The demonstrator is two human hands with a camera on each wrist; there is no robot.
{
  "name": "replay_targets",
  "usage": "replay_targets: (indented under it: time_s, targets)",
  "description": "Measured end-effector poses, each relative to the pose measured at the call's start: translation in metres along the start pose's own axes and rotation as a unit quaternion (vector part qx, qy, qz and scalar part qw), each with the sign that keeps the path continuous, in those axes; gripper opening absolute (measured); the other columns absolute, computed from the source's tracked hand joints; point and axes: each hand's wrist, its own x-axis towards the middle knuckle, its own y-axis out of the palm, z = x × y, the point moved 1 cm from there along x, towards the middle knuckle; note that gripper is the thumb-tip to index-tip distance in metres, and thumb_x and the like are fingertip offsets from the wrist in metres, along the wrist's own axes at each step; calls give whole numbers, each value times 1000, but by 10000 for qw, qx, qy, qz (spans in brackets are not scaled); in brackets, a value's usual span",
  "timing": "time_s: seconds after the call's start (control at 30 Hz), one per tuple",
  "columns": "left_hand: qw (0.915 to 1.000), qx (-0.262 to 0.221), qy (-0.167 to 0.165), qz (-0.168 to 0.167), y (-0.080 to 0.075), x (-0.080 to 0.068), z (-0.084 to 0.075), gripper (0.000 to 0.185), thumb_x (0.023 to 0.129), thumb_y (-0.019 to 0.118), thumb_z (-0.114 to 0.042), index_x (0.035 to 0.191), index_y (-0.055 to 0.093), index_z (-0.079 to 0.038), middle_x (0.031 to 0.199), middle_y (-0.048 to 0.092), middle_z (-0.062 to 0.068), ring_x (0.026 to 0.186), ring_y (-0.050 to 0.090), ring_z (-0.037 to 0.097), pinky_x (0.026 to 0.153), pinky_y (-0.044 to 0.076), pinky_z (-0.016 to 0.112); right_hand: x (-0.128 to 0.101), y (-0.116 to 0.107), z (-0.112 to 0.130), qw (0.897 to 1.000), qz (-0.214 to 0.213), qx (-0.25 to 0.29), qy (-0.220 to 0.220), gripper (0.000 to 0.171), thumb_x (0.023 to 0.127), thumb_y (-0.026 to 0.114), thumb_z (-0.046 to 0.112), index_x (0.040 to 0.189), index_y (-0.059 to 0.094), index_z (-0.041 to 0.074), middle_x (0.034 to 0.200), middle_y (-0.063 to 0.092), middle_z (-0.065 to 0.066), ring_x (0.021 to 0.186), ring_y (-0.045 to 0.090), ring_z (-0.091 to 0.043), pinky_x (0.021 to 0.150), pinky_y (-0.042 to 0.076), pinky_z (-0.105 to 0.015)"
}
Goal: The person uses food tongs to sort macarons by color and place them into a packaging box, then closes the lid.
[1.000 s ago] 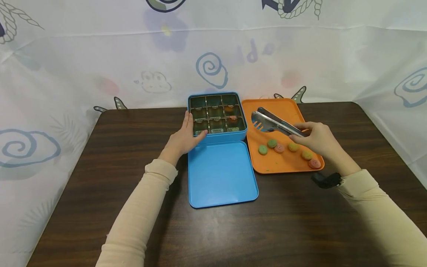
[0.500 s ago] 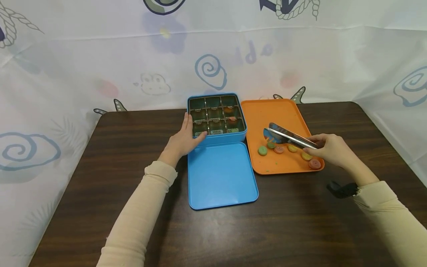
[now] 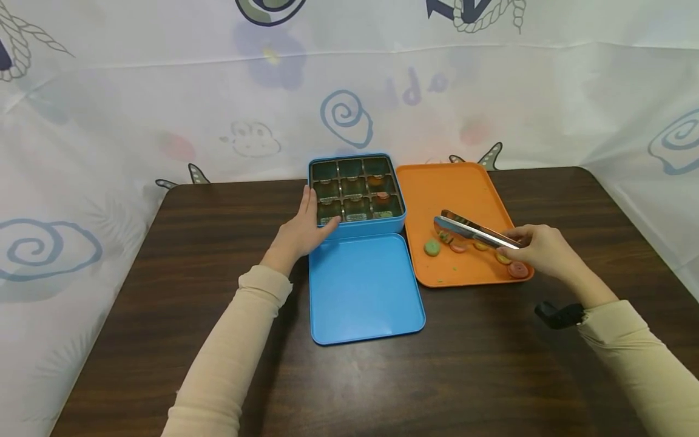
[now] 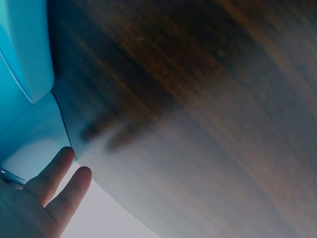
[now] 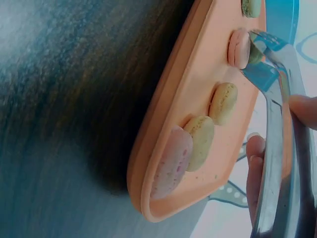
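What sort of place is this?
Probably a makeshift tabletop filming setup, though I can't be sure: a dark wood-grain table with a printed cloth backdrop behind it, and macarons on an orange tray beside a compartmented blue box.

I make out a blue box (image 3: 361, 228), orange tray (image 3: 448, 185), streaky brown table (image 3: 218, 243) and green, pink and yellow macarons (image 5: 224, 103).
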Motion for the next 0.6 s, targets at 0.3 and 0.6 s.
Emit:
replay_targets:
  time_s: [0.3, 0.6]
  targets:
    - [10000, -26, 28, -78, 2, 0, 1, 93, 94, 30, -67, 152, -18, -13, 159, -25, -1, 56, 56, 23, 45, 36, 29, 1, -1, -2, 9998, -174, 10, -16, 48, 90, 66, 29, 121, 61, -8, 103, 66, -28, 75, 52, -21, 55, 40, -26]
    - [9999, -54, 80, -68, 0, -1, 0, 92, 94, 31, -65, 152, -17, -12, 160, -23, 2, 55, 55, 23, 45, 36, 30, 1, 2, -4, 9990, -428, -54, -93, 46, 88, 69, 28, 117, 65, -7, 101, 68, -27, 80, 60, -24, 57, 42, -26]
